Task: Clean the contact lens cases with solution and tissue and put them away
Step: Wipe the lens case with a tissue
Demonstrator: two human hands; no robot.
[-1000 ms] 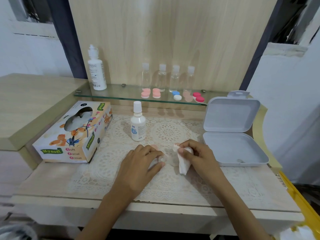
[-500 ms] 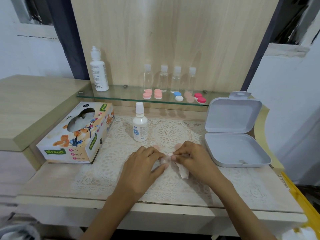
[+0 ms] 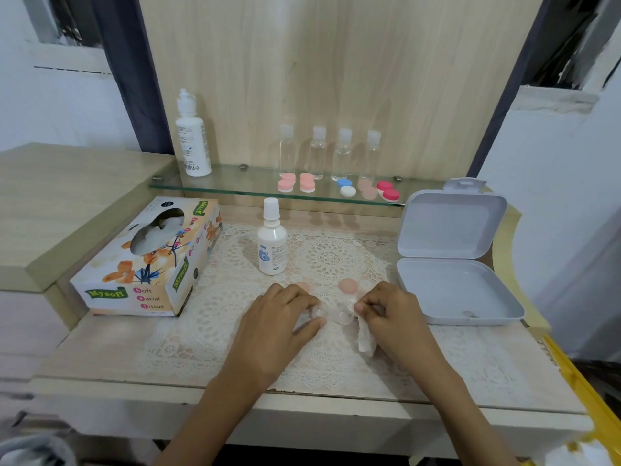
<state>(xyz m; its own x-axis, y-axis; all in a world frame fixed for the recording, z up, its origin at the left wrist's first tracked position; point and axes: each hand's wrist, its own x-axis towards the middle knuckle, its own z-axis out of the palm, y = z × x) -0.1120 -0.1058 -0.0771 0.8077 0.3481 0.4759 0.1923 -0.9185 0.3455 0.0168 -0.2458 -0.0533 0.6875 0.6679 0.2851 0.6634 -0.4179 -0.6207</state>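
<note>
1. Step in hand, judging by the layout: wiping out a clear two-well plastic contact lens case (image 3: 331, 314) with a crumpled white tissue (image 3: 364, 339), caps off.
2. Placed near the middle of the pale wooden desk (image 3: 100, 351), on the white lace mat (image 3: 329, 257), nearer the front edge than the back, between both hands.
3. Grip of the left hand (image 3: 282, 319): fingers and thumb curled round the case's left end, pinning it to the mat.
4. Grip of the right hand (image 3: 393, 314): fingertips bunched, pinching the tissue at the case's right well, loose tail trailing toward the front edge.
5. Long axis of the case: left to right, roughly parallel to the front edge. Wells apparently facing up, though too clear and blurred to be certain.
6. Just behind the case, toward the back edge: two round peach screw caps (image 3: 347, 284) flat on the mat, one half hidden by the left fingers.
7. Further back, upright: a small white solution bottle (image 3: 272, 243).
8. Near the left edge: a flower-printed cardboard tissue box (image 3: 148, 260).
9. At the right edge: an open pale grey hinged plastic box (image 3: 453, 290), lid up.
10. Along the back edge, on the narrow glass shelf (image 3: 235, 186): more small round-capped cases (image 3: 336, 188) in pink, blue, white and red.
11. Next, probably: finishing the right well, then screwing both caps back on. Called for: a steady left-hand hold and a free right hand, so setting the tissue down first. Final resting place, box or shelf: cannot tell.
</note>
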